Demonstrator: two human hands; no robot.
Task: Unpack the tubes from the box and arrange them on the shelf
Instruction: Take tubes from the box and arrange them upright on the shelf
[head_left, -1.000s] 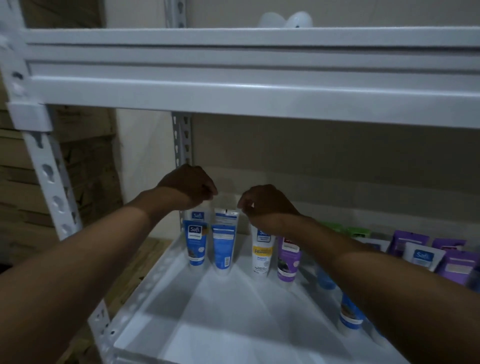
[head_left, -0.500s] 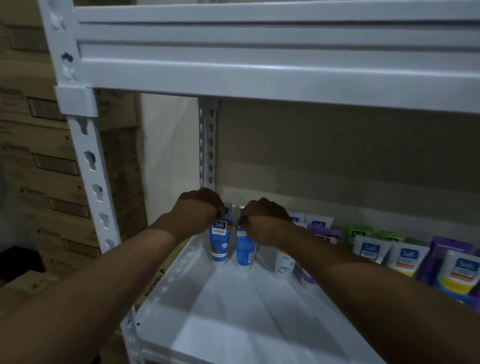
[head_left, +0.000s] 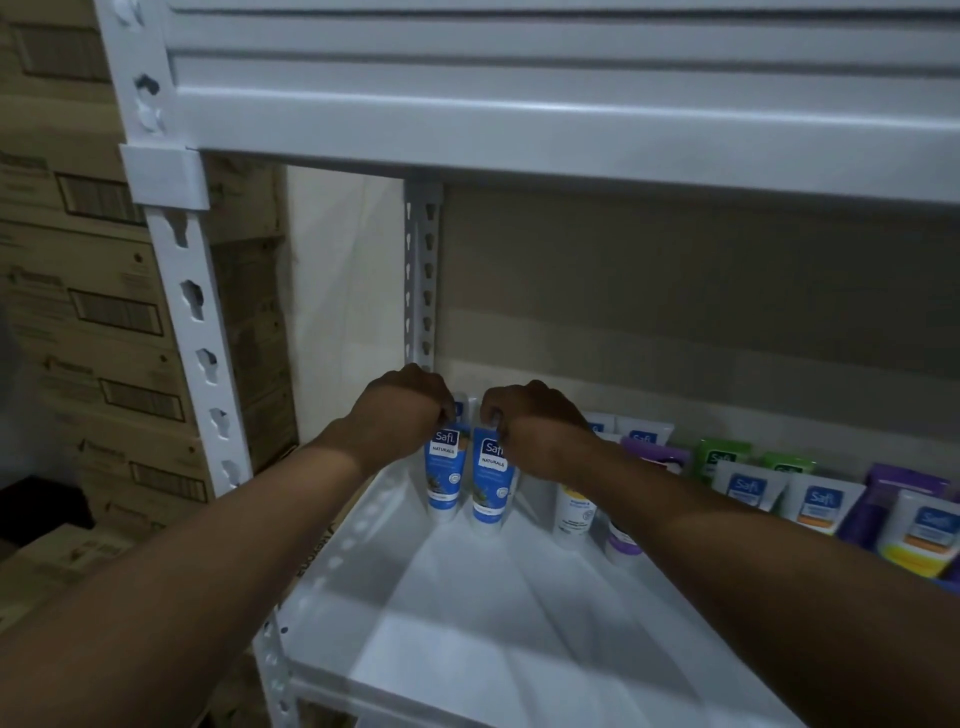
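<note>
The person is reaching both arms into the white shelf (head_left: 467, 623). The left hand (head_left: 400, 415) is pinching the top end of the left blue tube (head_left: 444, 475), and the right hand (head_left: 535, 431) is pinching the top of the right blue tube (head_left: 491, 483). Both tubes are standing cap-down, just beside each other, in the back left corner of the shelf. More tubes (head_left: 748, 483) are lining the back to the right. Cardboard boxes (head_left: 78, 312) are sitting stacked to the left of the rack.
</note>
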